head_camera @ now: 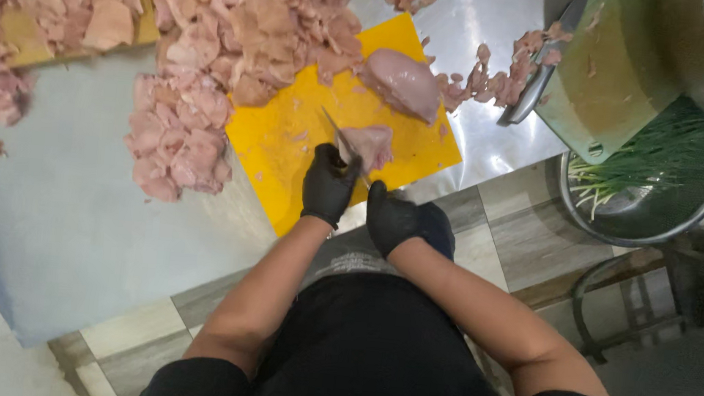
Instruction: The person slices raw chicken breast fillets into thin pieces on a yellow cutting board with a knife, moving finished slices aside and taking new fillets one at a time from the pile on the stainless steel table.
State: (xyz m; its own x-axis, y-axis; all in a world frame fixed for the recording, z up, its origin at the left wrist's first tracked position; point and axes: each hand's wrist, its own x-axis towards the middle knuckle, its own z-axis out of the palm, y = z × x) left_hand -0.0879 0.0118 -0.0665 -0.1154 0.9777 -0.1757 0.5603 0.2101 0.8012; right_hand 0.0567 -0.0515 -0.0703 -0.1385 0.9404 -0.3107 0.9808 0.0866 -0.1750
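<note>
Two gloved hands are at the near corner of the yellow cutting board [289, 146], and the slicing is live. The left hand [328, 186], in a black glove, looks closed around a knife handle, with the knife [336, 133] angling up and away into a piece of raw chicken [369, 144]. The right hand [395, 219], also gloved, sits just below that piece, fingers curled in; whether it pins the meat or only rests beside it I cannot tell from here.

A whole chicken breast [403, 82] waits further up the board, apart from the piece under the blade. Cut slices [211, 67] are heaped along the far and left edges, spilling onto the steel worktop [72, 199].

My read for doing this well: keep the steadying fingertips tucked back from the edge, draw the blade in long strokes rather than pressing down, and hold the slices to an even thickness. The meat is slick, so the board's near corner wants watching.
</note>
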